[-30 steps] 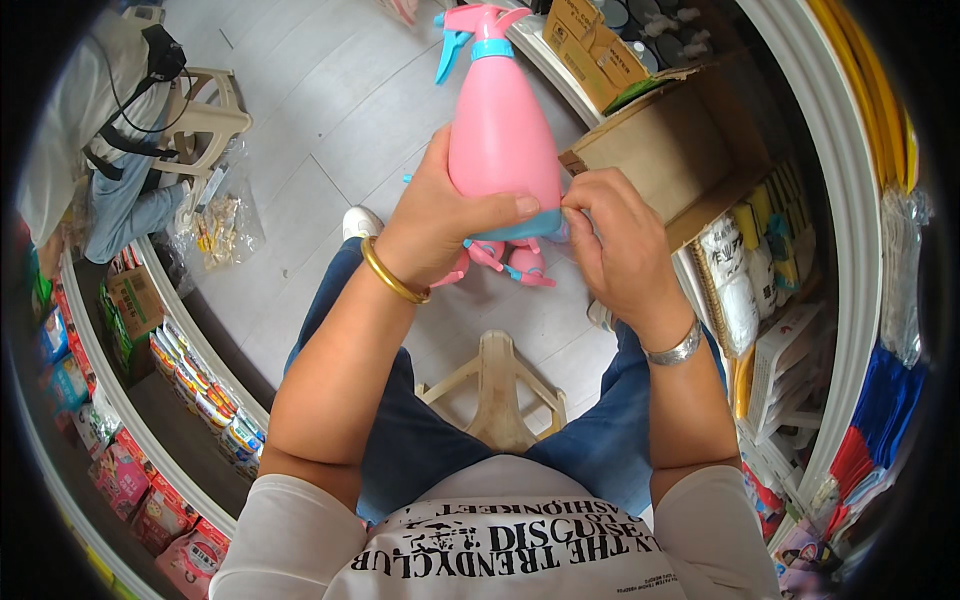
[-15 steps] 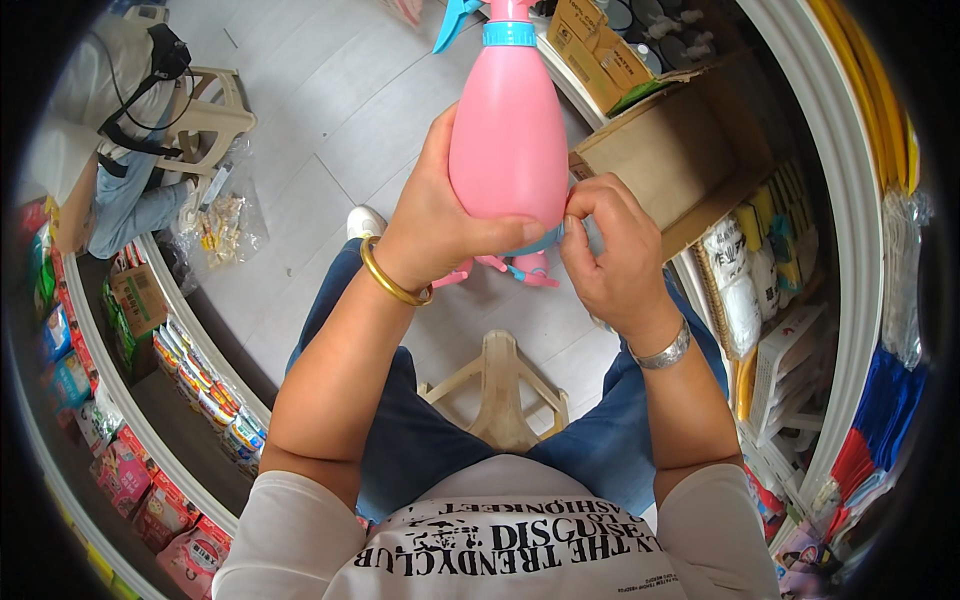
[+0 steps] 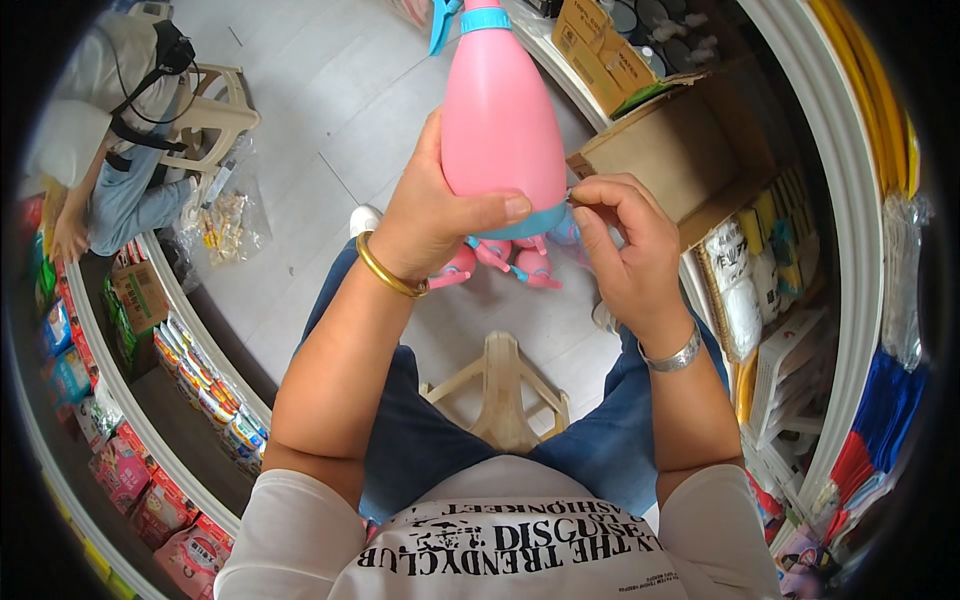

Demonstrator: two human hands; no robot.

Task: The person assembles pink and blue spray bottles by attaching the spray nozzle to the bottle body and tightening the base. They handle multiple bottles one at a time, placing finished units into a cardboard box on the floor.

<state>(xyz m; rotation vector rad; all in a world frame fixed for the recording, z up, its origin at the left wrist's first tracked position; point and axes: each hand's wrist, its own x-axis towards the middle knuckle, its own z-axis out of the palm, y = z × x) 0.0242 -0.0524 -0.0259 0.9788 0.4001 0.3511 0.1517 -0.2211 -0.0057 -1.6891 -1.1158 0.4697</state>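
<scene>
A large pink spray bottle (image 3: pixel 503 125) with a blue collar, a blue trigger and a blue base is held up in front of me; its top runs out of the picture. My left hand (image 3: pixel 440 195) grips its lower body from the left, thumb across the front just above the base. Beside the base's right edge, my right hand (image 3: pixel 630 235) has thumb and index finger pinched together. Whatever is between those fingertips is too small to make out. Below the bottle, more pink spray bottles (image 3: pixel 535 262) with blue parts stand partly hidden on the floor.
A beige plastic stool (image 3: pixel 500 390) is between my legs. To the right are an open cardboard box (image 3: pixel 660 150) and shelves of packaged goods. At the left, a person sits near another stool (image 3: pixel 215 115) and a clear plastic bag (image 3: pixel 222 225); stocked shelves curve below.
The held bottle has shifted slightly left and tilted, showing more of its blue base. My right hand has moved a little to the right. The other person's hand has come into view.
</scene>
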